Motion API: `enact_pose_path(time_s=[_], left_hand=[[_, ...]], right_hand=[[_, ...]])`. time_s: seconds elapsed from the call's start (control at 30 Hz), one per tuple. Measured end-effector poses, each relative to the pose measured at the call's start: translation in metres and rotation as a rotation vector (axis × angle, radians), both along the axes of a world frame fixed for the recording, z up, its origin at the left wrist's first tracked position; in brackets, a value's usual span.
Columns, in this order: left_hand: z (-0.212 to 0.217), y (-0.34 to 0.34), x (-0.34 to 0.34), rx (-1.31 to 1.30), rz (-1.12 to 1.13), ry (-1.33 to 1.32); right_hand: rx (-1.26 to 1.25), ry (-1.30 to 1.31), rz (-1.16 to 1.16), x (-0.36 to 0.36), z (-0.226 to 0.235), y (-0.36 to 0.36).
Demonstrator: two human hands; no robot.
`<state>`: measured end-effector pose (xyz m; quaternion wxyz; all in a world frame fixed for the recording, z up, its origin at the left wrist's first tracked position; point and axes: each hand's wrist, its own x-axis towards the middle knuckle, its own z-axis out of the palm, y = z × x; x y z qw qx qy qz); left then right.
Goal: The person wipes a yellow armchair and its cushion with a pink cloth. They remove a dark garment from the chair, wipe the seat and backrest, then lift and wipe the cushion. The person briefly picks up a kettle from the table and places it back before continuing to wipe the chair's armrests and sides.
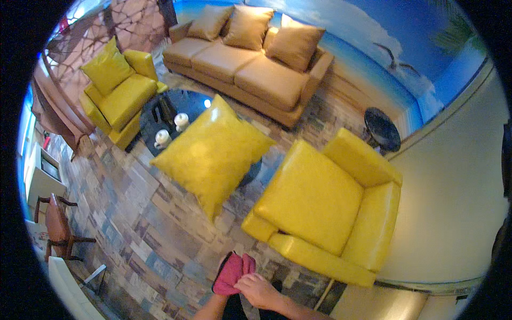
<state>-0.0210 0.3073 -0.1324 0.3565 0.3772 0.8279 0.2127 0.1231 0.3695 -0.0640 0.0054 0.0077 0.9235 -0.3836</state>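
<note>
While bunched up, pink cloth [229, 273]: low in view, near the lower edge, above the patterned floor [136, 234].
Right hand [258, 290]: fingers drawn narrow on the cloth's right side, seemingly pinching a fold.
Left forearm [213, 308]: reaching up to the cloth from below; left hand hidden, so impossible to tell whether inside, behind or gripping.
Cloth folds: probably light, soft and limp; likely to sag or open out if held by one corner; hardly fragile, little slip expected.
Dark edge [220, 271]: perhaps a bound hem, slightly firmer; a sensible hold, best with several layers between thumb and fingers.
Yellow cushion [213, 154]: beyond the cloth, well apart from it, overlapping the dark table [186, 100] in view.
</note>
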Motion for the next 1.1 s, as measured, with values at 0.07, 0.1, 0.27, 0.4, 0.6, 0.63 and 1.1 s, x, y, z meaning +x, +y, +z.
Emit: enact_pose_path(time_s=[0.07, 0.1, 0.27, 0.4, 0.6, 0.63, 1.1], left_hand=[[-0.03, -0.02, 0.03, -0.011, 0.132, -0.079], [-0.056, -0.032, 0.05, 0.081, 0.255, -0.21], [-0.126, -0.008, 0.15, 0.696, 0.866, -1.857], [-0.129, 0.011, 0.195, 0.799, 0.877, -1.744], [-0.054, 0.024, 0.118, 1.025, 1.083, -1.776], [-0.043, 0.031, 0.102, 1.046, 1.047, -1.711], [-0.139, 0.125, 0.132, 0.18, 0.556, -0.385]], right_hand=[[-0.074, 0.134, 0.006, 0.02, -0.015, 0.004], [-0.155, 0.155, -0.008, 0.03, -0.024, 0.004], [-0.237, 0.022, -0.145, 0.049, 0.003, 0.03], [-0.169, 0.032, -0.186, 0.063, 0.005, 0.052], [0.061, -0.013, -0.629, 0.11, -0.027, 0.123], [0.105, -0.043, -0.742, 0.122, -0.048, 0.141], [0.583, -0.249, -1.019, 0.153, -0.169, 0.174]])
